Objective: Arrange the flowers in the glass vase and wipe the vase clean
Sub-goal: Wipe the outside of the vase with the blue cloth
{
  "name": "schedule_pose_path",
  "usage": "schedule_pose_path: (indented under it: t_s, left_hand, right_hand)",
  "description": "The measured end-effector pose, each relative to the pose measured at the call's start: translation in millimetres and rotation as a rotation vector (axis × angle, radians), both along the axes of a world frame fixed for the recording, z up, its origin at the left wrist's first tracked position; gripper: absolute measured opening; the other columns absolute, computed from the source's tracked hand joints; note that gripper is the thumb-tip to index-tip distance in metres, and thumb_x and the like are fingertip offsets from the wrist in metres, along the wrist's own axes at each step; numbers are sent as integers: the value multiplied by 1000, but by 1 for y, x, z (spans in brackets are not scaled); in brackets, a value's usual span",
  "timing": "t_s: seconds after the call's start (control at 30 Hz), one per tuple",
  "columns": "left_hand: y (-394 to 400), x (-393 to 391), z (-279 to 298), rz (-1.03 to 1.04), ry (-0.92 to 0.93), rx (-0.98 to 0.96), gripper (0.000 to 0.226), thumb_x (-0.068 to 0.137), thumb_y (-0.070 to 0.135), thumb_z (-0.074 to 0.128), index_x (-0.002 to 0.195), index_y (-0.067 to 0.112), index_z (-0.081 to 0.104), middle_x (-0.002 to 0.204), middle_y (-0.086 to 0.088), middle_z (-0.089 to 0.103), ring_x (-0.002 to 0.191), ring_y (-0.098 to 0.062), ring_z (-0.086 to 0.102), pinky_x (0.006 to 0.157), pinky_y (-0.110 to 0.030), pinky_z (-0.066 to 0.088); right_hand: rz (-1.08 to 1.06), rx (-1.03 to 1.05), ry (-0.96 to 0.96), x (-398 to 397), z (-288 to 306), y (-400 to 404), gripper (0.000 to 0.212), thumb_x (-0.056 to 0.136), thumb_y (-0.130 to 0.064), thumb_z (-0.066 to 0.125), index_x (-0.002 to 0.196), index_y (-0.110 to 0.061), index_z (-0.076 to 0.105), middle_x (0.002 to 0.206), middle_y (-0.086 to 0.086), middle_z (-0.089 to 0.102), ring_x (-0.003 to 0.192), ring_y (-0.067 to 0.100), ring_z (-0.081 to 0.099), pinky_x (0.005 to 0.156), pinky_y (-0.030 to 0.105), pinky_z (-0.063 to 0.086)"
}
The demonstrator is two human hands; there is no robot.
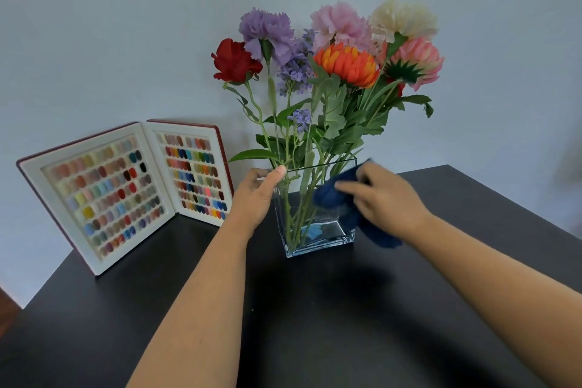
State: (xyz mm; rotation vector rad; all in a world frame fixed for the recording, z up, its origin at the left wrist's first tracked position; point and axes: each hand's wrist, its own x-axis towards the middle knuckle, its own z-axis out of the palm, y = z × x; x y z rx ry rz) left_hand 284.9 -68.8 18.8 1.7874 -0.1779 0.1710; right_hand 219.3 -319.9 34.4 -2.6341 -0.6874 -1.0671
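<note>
A square clear glass vase (318,241) stands on the black table. Several artificial flowers (346,63) stand in it: red, purple, pink, orange and cream heads on green stems. My left hand (256,195) grips the vase's upper left corner, thumb over the rim. My right hand (384,198) presses a dark blue cloth (333,198) against the vase's front right side. Part of the cloth hangs below my hand beside the vase base.
An open book of nail colour samples (126,186) leans upright against the wall at the left, close to the vase. The black table (315,309) ends at the left and right edges near the wall. A pale wall stands right behind the flowers.
</note>
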Motion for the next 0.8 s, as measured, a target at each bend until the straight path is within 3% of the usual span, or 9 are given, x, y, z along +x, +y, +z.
schedule_pose_path:
  t_s: [0.07, 0.13, 0.33, 0.43, 0.57, 0.67, 0.73, 0.8]
  left_hand:
    - [-1, -1, 0, -7, 3, -10, 78, 52, 91, 58, 95, 26, 61, 102, 3, 69, 96, -14, 66, 96, -42, 48]
    - [-2, -2, 0, -13, 3, -12, 77, 53, 91, 58, 94, 26, 60, 102, 2, 69, 96, -14, 65, 95, -41, 48]
    - [-3, -7, 3, -19, 14, -11, 73, 54, 90, 55, 93, 29, 59, 101, 6, 67, 95, -13, 63, 82, -34, 45]
    - [-3, -9, 4, -12, 8, -13, 76, 52, 92, 54, 93, 29, 59, 100, 7, 66, 93, -9, 63, 77, -31, 43]
    - [-3, -8, 3, -11, 8, -11, 81, 50, 94, 54, 95, 28, 59, 101, 6, 66, 94, -11, 62, 77, -30, 43]
    - [-3, -6, 2, -12, 3, -9, 81, 50, 94, 54, 95, 27, 59, 102, 6, 66, 96, -11, 62, 81, -32, 44]
    - [-2, -5, 2, -17, 3, -2, 79, 49, 94, 54, 94, 28, 58, 102, 6, 66, 97, -11, 62, 85, -34, 45]
    - [-2, -4, 2, -15, 5, -1, 78, 49, 94, 55, 92, 29, 58, 101, 6, 66, 97, -12, 63, 85, -33, 46]
  right_hand:
    - [-29, 51, -101, 4, 9, -10, 30, 82, -5, 61, 108, -11, 72, 80, 14, 53, 62, 29, 48, 49, 35, 42]
    - [-33, 41, -106, 4, 3, -10, 36, 76, 3, 67, 110, -9, 72, 79, 16, 53, 61, 30, 49, 48, 37, 44]
    - [80, -351, 44, -14, -49, -16, 33, 68, -6, 79, 101, -13, 75, 73, 12, 56, 57, 29, 54, 47, 34, 48]
    - [47, -176, 5, -7, -33, -23, 24, 81, -13, 59, 100, -12, 75, 75, 12, 54, 58, 29, 53, 46, 35, 48]
    - [-51, 81, -101, 6, -1, -25, 36, 79, -2, 67, 113, -12, 69, 88, 14, 56, 65, 29, 54, 51, 33, 47]
    - [-49, -62, -119, 7, -10, -23, 38, 81, -11, 61, 119, -16, 59, 86, 12, 56, 63, 29, 53, 49, 28, 39]
    - [-17, -207, -103, 2, -29, -25, 43, 73, -9, 73, 114, -13, 61, 80, 13, 56, 59, 30, 52, 47, 28, 36]
    - [18, -372, -58, -3, -48, -28, 47, 59, -10, 85, 104, -10, 70, 77, 14, 58, 59, 30, 55, 48, 32, 44]
